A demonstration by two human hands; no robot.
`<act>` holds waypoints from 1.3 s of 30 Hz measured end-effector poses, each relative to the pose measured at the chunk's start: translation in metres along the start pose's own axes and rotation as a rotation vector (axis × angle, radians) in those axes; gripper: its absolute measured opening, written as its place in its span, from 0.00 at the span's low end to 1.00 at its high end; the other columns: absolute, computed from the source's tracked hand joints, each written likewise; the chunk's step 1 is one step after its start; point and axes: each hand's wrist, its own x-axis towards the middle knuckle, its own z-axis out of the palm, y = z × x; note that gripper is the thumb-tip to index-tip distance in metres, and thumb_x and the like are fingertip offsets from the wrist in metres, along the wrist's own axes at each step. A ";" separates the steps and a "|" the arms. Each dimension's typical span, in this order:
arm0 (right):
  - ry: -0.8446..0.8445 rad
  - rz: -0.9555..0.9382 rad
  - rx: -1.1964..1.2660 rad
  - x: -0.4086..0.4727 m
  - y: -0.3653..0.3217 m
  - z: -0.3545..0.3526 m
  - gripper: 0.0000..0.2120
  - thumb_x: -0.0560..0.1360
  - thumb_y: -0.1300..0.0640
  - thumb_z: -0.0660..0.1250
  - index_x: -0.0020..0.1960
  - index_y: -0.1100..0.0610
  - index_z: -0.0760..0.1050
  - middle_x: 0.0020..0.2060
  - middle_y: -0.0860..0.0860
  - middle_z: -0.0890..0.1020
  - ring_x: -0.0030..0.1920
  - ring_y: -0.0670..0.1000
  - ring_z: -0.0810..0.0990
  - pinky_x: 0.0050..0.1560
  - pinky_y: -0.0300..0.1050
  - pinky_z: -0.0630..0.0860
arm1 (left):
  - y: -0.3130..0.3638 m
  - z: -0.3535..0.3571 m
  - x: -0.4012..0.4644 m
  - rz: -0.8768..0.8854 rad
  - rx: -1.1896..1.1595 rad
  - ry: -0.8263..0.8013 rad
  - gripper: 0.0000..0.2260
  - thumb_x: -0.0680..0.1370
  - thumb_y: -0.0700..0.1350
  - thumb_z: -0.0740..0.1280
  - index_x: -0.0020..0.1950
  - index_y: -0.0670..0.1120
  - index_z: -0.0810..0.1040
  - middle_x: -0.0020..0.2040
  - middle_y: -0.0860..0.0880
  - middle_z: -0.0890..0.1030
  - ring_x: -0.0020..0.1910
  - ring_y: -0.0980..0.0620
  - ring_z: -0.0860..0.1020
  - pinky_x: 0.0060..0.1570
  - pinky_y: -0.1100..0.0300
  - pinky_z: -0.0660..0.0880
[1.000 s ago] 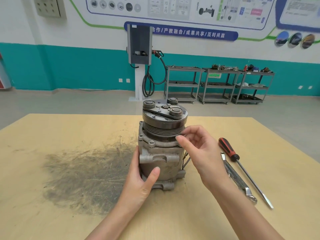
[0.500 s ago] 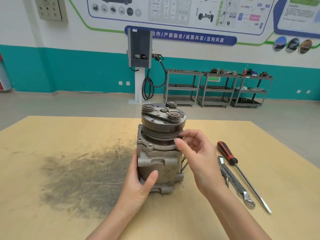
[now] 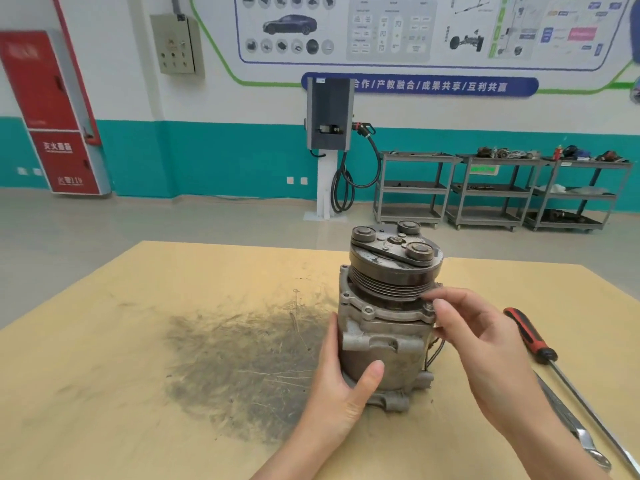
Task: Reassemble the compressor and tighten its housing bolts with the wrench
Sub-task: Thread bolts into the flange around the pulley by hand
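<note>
The compressor (image 3: pixel 386 317) stands upright mid-table. Your left hand (image 3: pixel 341 386) wraps its lower body; your right hand (image 3: pixel 485 344) pinches at a flange bolt. Start it straight by fingertip before reaching right for the wrench (image 3: pixel 571 424).

The head camera has tipped upward, showing more wall. The right hand (image 3: pixel 485 344) has shifted slightly, its fingertips (image 3: pixel 439 303) now at the compressor (image 3: pixel 388 317) flange under the pulley.
</note>
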 end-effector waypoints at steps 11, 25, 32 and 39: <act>0.092 -0.003 -0.040 0.006 0.001 0.007 0.08 0.66 0.50 0.74 0.44 0.45 0.79 0.36 0.53 0.80 0.37 0.45 0.77 0.39 0.34 0.74 | 0.001 0.001 0.005 0.086 -0.087 -0.013 0.58 0.59 0.73 0.75 0.79 0.50 0.51 0.76 0.56 0.65 0.72 0.67 0.65 0.69 0.69 0.64; 0.087 0.032 -0.033 0.006 -0.005 0.008 0.04 0.72 0.58 0.74 0.42 0.53 0.79 0.32 0.47 0.79 0.36 0.45 0.76 0.38 0.35 0.73 | -0.005 0.001 0.006 0.102 -0.060 -0.044 0.48 0.62 0.71 0.75 0.75 0.56 0.60 0.70 0.68 0.71 0.72 0.63 0.68 0.72 0.59 0.66; -0.030 0.057 -0.018 0.005 -0.009 -0.002 0.04 0.77 0.62 0.68 0.48 0.54 0.80 0.42 0.49 0.84 0.43 0.43 0.80 0.45 0.35 0.74 | 0.004 0.001 0.004 0.081 -0.018 -0.021 0.55 0.62 0.73 0.73 0.80 0.49 0.56 0.74 0.57 0.70 0.73 0.61 0.67 0.76 0.49 0.63; 0.028 0.036 -0.043 0.006 -0.009 0.004 0.02 0.76 0.59 0.71 0.46 0.53 0.79 0.37 0.47 0.81 0.39 0.44 0.78 0.42 0.37 0.75 | 0.012 0.002 0.000 0.083 0.025 -0.012 0.54 0.63 0.74 0.72 0.80 0.47 0.56 0.76 0.54 0.68 0.75 0.59 0.65 0.76 0.46 0.62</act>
